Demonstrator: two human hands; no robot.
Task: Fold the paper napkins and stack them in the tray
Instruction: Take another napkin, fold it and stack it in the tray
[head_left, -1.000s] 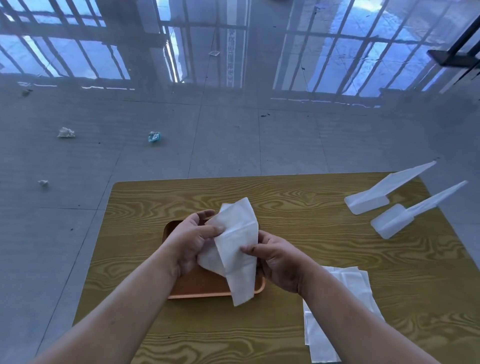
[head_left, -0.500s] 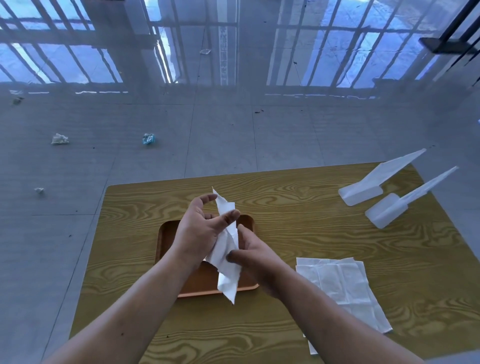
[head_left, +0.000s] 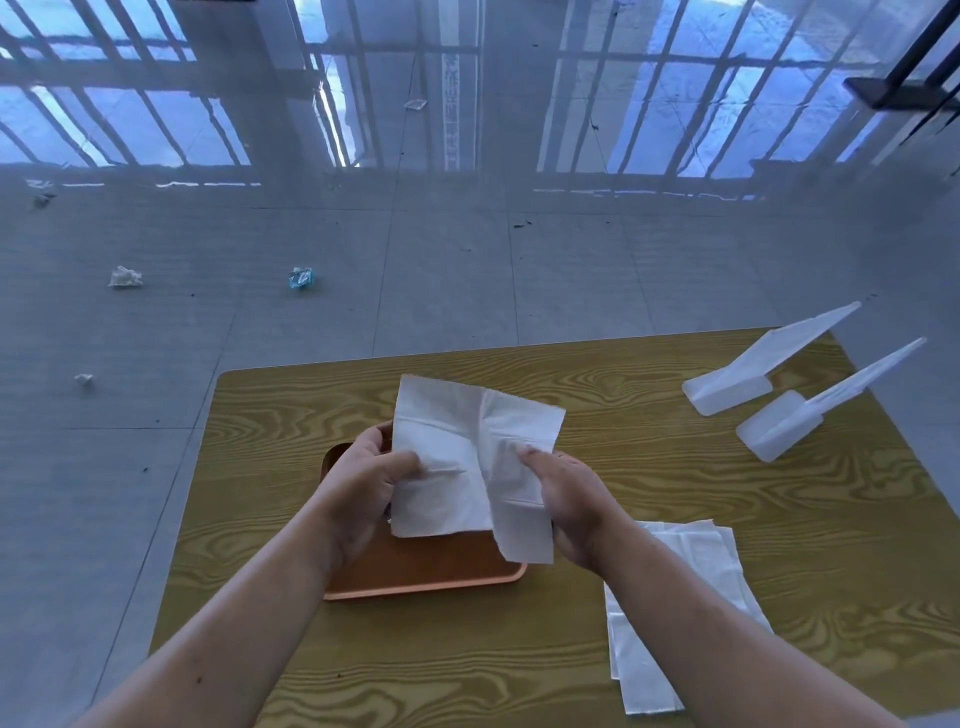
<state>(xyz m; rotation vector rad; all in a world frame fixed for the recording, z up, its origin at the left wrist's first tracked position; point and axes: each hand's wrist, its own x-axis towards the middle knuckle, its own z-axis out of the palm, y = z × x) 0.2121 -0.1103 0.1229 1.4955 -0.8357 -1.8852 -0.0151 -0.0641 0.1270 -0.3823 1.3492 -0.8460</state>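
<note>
The paper napkin (head_left: 467, 457) is now spreading wide and creased between both hands, where half a second ago it was hanging as a narrow, bunched strip. It is being held in the air above the orange tray (head_left: 426, 577), not lying in it. The left hand (head_left: 363, 483) is pinching its left edge, thumb in front. The right hand (head_left: 566, 499) is pinching its right half. Both grips are standing further apart than before. The pile of spare napkins (head_left: 717, 566) is lying on the worktop (head_left: 675, 467), just right of the tray.
</note>
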